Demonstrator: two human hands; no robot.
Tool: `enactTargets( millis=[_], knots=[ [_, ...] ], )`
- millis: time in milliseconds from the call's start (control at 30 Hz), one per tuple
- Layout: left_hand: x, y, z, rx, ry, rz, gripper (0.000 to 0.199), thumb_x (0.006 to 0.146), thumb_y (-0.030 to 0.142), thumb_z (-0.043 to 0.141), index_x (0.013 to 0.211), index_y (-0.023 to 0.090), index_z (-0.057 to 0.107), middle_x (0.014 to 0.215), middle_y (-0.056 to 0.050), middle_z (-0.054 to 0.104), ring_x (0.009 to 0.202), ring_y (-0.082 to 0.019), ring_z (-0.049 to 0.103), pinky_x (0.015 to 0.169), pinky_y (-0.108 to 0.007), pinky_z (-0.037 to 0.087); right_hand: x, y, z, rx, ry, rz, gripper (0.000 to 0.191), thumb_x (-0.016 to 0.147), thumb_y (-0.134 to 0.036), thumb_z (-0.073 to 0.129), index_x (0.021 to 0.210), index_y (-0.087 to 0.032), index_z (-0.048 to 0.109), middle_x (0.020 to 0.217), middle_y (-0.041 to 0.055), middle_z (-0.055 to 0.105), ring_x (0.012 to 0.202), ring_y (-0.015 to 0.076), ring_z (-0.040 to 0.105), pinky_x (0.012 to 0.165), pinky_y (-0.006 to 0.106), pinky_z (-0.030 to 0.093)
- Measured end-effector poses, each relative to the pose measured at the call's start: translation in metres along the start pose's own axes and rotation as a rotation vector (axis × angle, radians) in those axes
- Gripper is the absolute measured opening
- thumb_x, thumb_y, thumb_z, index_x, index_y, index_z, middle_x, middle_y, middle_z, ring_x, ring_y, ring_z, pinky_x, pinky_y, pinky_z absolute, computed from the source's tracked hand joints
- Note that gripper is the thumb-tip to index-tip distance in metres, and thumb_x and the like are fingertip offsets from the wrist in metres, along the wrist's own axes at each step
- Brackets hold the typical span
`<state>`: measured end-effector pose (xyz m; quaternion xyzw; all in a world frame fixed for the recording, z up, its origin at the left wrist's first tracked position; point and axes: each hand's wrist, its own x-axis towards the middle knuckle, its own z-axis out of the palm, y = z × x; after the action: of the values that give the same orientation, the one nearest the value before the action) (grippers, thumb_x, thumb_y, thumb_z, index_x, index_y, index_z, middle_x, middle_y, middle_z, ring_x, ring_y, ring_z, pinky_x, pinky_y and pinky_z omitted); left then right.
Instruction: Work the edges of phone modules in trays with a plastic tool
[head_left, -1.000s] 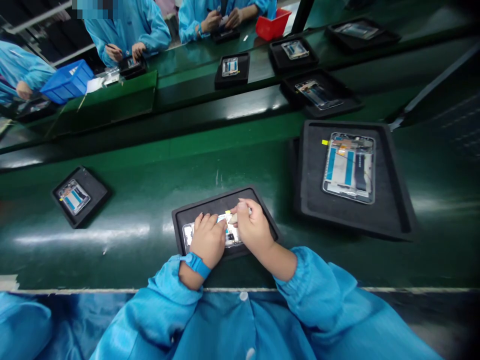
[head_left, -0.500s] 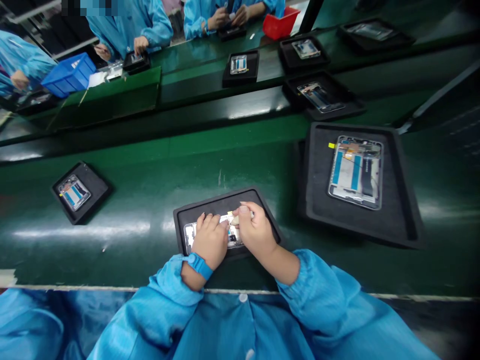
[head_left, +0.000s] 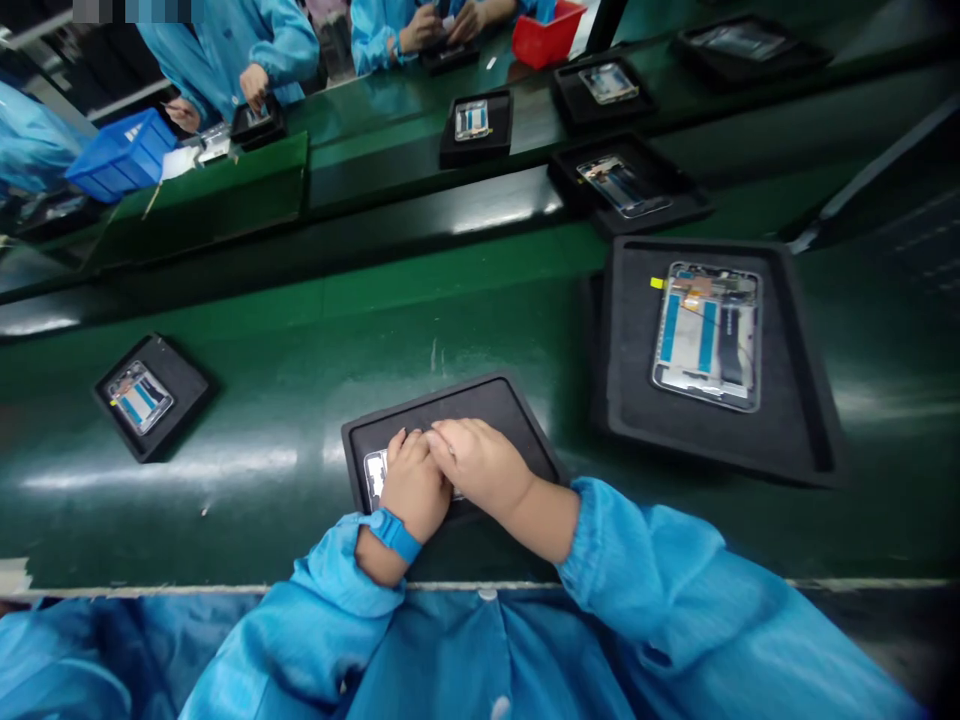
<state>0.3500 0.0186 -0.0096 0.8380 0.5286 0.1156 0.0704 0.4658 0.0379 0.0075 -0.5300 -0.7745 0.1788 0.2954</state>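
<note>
Green bench [head_left: 262, 400] throughout; big blk tray [head_left: 626, 395] at far R. Near tray [head_left: 499, 405] ctr, by front edge. R hand [head_left: 480, 465] above it, fingers curled in tight; can't tell what's inside. L hand [head_left: 415, 490] just beside, fingers bent, close tog., over opened phone [head_left: 373, 478]; can't tell if gripping. Phone's in near tray, mostly hidden.

Head-height view, forward and down
</note>
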Motion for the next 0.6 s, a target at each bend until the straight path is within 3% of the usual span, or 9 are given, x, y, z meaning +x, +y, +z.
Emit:
enactTargets(
  millis=[100, 300, 600],
  knots=[
    [0.001, -0.002, 0.0, -0.011, -0.011, -0.006, 0.027, 0.073, 0.009, 0.045, 0.093, 0.017, 0.062, 0.093, -0.007, 0.062, 0.098, -0.023, 0.05, 0.095, -0.044, 0.03, 0.002, 0.0, 0.003, 0.02, -0.038, 0.008, 0.027, 0.084, -0.028, 0.034, 0.068, -0.019, 0.054, 0.066, 0.0072, 0.061, 0.067, 0.0198, 0.058, 0.066, 0.031, 0.044],
    [0.005, -0.01, -0.001, -0.078, -0.019, -0.095, 0.02, 0.079, 0.019, 0.046, 0.091, 0.021, 0.062, 0.097, -0.005, 0.061, 0.094, -0.019, 0.052, 0.092, -0.038, 0.035, 0.001, 0.015, 0.002, 0.564, 0.243, 0.631, 0.031, 0.084, -0.044, 0.03, 0.078, -0.02, 0.048, 0.063, 0.0015, 0.06, 0.051, 0.0143, 0.057, 0.049, 0.024, 0.043],
    [0.02, -0.002, -0.005, -0.115, -0.102, -0.235, 0.014, 0.073, 0.022, 0.054, 0.084, 0.019, 0.062, 0.087, -0.004, 0.063, 0.09, -0.02, 0.053, 0.083, -0.036, 0.039, -0.001, 0.014, 0.004, 0.641, 0.278, 0.617, 0.033, 0.082, -0.049, 0.034, 0.084, -0.02, 0.048, 0.068, 0.0026, 0.061, 0.059, 0.0162, 0.06, 0.055, 0.027, 0.045]
  ],
)
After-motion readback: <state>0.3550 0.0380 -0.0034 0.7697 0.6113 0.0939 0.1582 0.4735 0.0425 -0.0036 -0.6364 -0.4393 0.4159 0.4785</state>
